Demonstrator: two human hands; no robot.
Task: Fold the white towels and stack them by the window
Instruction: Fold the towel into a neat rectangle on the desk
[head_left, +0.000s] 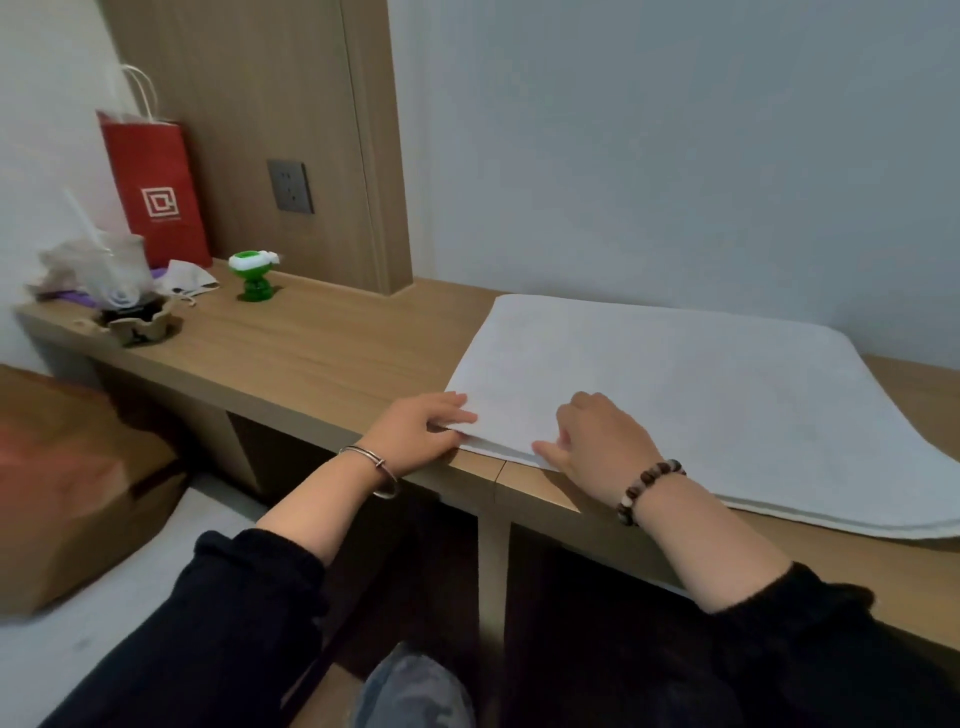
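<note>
Left fingers (456, 411): laid close together over the towel's near-left corner, thumb tucked at the edge beneath, pinching the corner layers.
Left hand (415, 434): at the desk's front edge, palm down, silver bangle (378, 472) on the wrist, black sleeve pushed up the forearm.
Right fingers (584, 404): curled knuckles-up on top of the cloth, tips hidden; thumb stretched leftward along the near edge. Held or merely pressed: cannot tell.
Right hand (602, 441): just beside the left one, on the same near edge, bead bracelet (648, 488) at the wrist.
White towel (727, 395): flat on the right part of the desk, already doubled, with stacked layers showing along the near edge.
Long axis: along the desk's length, left to right, roughly parallel to the wall behind.
Ends: left short edge facing the bare wood; right end running past the picture's right border.
Near-left corner: pointing at the person, right at the desk's front lip.
Desk (311, 353): light wood, set against the wall.
Far left of desk: red paper bag (156, 192) upright, cup with straw (122, 270) near it, green toy (254, 278) standing apart from both, all well apart from the towel.
Panel above: dark socket (291, 186).
</note>
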